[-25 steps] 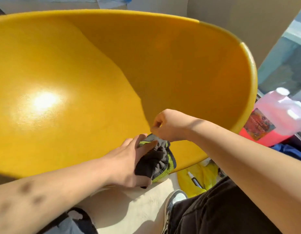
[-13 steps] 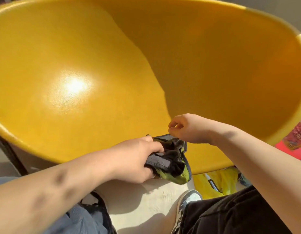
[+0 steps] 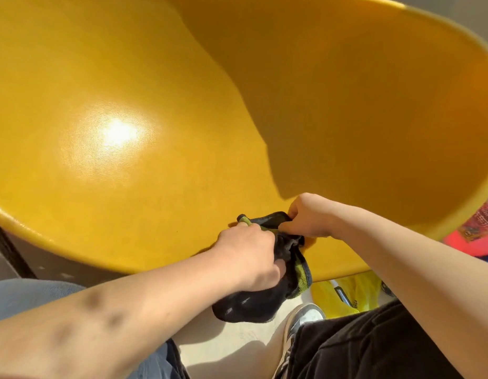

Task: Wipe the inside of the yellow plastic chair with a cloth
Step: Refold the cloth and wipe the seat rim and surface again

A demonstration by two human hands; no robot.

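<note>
The yellow plastic chair [image 3: 182, 105] fills most of the view, a deep glossy bowl with a bright sun glare at its left middle and shadow over its right half. A dark cloth with a green edge [image 3: 267, 291] hangs over the chair's near rim. My left hand [image 3: 253, 255] is closed around the bunched middle of the cloth. My right hand [image 3: 308, 217] pinches the cloth's upper edge just inside the rim. Both hands touch each other over the cloth.
A yellow plastic bag [image 3: 346, 294] with a dark pen-like item lies on the pale floor under the rim. A pink jug with a label [image 3: 477, 228] sits at the right edge. My shoe [image 3: 300, 324] and dark trousers [image 3: 374, 343] are below.
The view has moved closer to the chair and shifted right. My right hand came down and took hold of the cloth's top edge; more cloth now hangs below my left hand.
</note>
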